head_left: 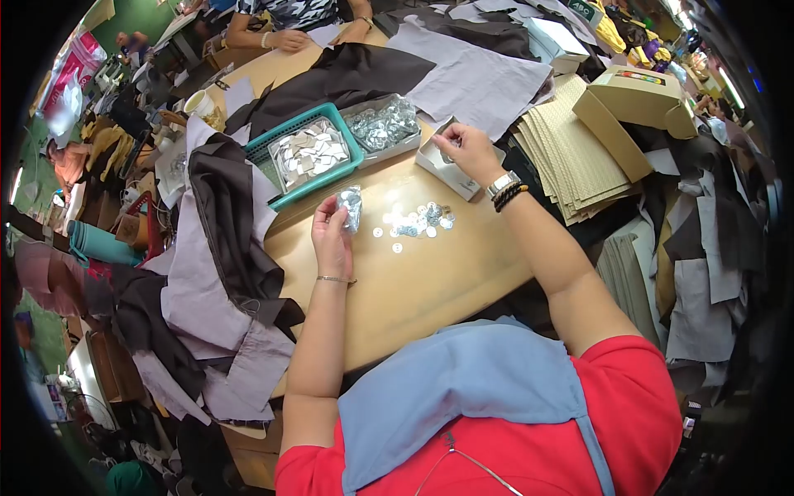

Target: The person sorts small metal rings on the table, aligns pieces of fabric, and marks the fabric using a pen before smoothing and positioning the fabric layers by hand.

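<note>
My left hand [332, 227] is closed around a small clear plastic bag [351, 208] with shiny silvery contents, held just over the table. At the white open-topped box [449, 172], my right hand [471, 154] hangs over the opening with its fingers bent together; whatever they may hold is hidden. Between the two hands, a loose pile of silvery round discs [422, 221], button-like, lies on the wooden table [397, 289]. Behind them stand a teal basket [285, 198] of small pale squarish pieces and a grey box [393, 153] filled with shiny packets.
Dark and lilac cloth pieces [223, 331] hang over the left edge, and more cloth [471, 74] covers the far side. Stacked cream card sheets [562, 157] and an open cardboard box [633, 99] stand right. Another person's hand [288, 40] rests at the far end.
</note>
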The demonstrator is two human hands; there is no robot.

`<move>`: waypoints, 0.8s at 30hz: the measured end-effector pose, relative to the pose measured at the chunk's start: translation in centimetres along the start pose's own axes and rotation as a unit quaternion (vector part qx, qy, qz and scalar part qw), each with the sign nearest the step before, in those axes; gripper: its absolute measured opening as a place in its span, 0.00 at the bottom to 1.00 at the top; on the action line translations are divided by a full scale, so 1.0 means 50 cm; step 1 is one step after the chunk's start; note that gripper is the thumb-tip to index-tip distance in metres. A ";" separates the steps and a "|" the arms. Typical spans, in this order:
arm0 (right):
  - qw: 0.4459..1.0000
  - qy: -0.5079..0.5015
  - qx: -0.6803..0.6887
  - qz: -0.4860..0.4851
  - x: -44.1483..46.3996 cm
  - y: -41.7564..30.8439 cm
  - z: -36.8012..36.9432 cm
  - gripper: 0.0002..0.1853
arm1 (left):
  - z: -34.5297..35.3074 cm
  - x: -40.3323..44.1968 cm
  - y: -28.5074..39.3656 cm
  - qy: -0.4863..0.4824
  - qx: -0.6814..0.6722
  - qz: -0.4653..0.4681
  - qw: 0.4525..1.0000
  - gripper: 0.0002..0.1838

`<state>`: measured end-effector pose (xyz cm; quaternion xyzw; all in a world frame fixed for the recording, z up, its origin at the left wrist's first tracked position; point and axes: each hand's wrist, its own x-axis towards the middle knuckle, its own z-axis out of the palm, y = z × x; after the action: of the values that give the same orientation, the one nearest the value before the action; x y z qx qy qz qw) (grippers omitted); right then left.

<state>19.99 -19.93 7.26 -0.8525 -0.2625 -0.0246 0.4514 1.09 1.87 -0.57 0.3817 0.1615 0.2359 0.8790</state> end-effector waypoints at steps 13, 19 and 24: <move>0.964 -0.106 -0.071 -0.231 -0.109 -0.059 0.087 0.10 | -0.041 0.013 0.045 -0.036 -0.182 -0.050 0.981 0.16; 0.941 -0.161 -0.208 -0.212 -0.203 -0.087 0.213 0.37 | -0.064 0.026 0.082 -0.068 -0.269 -0.043 0.960 0.15; 0.910 -0.217 -0.074 -0.345 -0.207 -0.096 0.222 0.20 | -0.075 0.032 0.087 -0.093 -0.297 -0.047 0.949 0.13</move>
<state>6.64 -13.47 1.45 -0.7242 -0.6290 -0.0126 0.2825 -0.59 7.57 0.04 0.1154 0.0189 0.1952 0.9738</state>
